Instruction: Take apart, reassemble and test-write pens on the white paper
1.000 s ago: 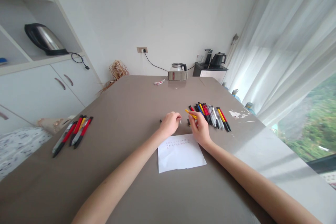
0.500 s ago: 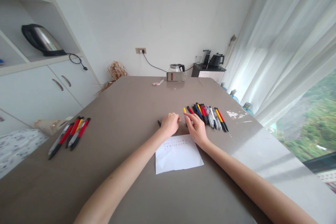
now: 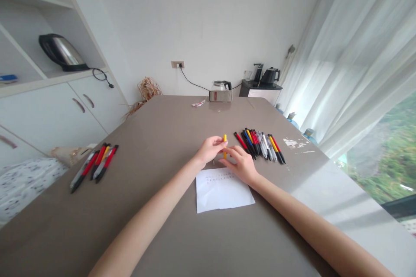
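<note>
My two hands meet over the brown table [image 3: 156, 138], just beyond a white sheet of paper [image 3: 224, 189] with small writing. My left hand [image 3: 210, 149] pinches a yellow pen [image 3: 224, 143] that stands nearly upright. My right hand [image 3: 240, 164] has its fingertips closed on the lower part of the same pen. A row of several pens [image 3: 260, 143] in red, blue, black, yellow and white lies just right of my right hand. A second bunch of red, black and yellow pens [image 3: 95, 166] lies far off to the left.
A small wrapper [image 3: 198, 104] and a glass pot on a silver base [image 3: 221, 91] sit at the far table edge. A kettle [image 3: 61, 52] stands on the left shelf. Curtains [image 3: 351, 52] hang along the right. White marks [image 3: 295, 142] stain the table beyond the pen row.
The yellow pen came from my right hand beside the pen row to between both hands, now held upright. My left hand rose off the table and took hold of it.
</note>
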`<state>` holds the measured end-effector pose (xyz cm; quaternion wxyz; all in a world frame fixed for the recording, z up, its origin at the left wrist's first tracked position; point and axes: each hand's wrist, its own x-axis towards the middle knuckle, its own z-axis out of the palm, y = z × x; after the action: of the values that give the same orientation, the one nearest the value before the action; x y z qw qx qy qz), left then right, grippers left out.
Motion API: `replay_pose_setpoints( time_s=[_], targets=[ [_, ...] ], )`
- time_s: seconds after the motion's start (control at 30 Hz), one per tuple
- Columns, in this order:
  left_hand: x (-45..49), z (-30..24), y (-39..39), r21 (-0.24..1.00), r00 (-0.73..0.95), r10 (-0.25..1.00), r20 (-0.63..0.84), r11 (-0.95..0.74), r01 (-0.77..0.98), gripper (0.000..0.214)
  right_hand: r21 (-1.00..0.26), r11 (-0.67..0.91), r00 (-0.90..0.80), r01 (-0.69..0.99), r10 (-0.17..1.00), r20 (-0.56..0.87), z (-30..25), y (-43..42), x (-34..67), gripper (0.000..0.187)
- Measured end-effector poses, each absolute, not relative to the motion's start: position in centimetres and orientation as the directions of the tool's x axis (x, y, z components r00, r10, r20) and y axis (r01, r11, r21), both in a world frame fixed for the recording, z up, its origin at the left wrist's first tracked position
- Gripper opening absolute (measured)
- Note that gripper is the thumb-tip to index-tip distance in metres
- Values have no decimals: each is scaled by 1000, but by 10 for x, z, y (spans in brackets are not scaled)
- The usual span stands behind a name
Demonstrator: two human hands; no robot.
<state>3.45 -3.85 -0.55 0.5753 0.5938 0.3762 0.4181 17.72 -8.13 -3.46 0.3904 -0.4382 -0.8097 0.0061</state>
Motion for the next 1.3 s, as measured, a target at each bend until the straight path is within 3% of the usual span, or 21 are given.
replay_pose_setpoints(
  time_s=[0.13,0.27,0.37,0.47,0.57,0.77,0.93,1.3],
  targets=[
    [15,4,-37,996,281,959,38,-15,-84,25,-334,634,-342,697,704,622,-32,-84,176,31],
    [-14,21,-32,994,217,976,10,14,-109,19,-330,517,-272,790,778,566,-27,-74,179,25],
    [-28,28,-33,996,221,975,-34,52,-76,18,-317,381,-223,869,872,436,-20,-55,186,21],
    [-31,26,-34,996,258,964,-59,73,-47,19,-313,279,-220,908,953,211,-8,-33,191,21],
    [-27,20,-34,998,279,959,-48,54,-14,19,-373,298,-298,879,953,59,6,-15,189,24],
    [-23,10,-32,997,308,950,-53,36,61,17,-420,265,-262,868,963,66,16,-6,181,26],
    [-21,8,-31,995,315,948,-53,25,92,18,-313,135,-152,940,988,-30,2,-6,176,32],
    [-15,8,-35,990,323,941,-95,56,129,20,-165,110,-125,980,989,-82,-8,-9,165,31]
  ],
)
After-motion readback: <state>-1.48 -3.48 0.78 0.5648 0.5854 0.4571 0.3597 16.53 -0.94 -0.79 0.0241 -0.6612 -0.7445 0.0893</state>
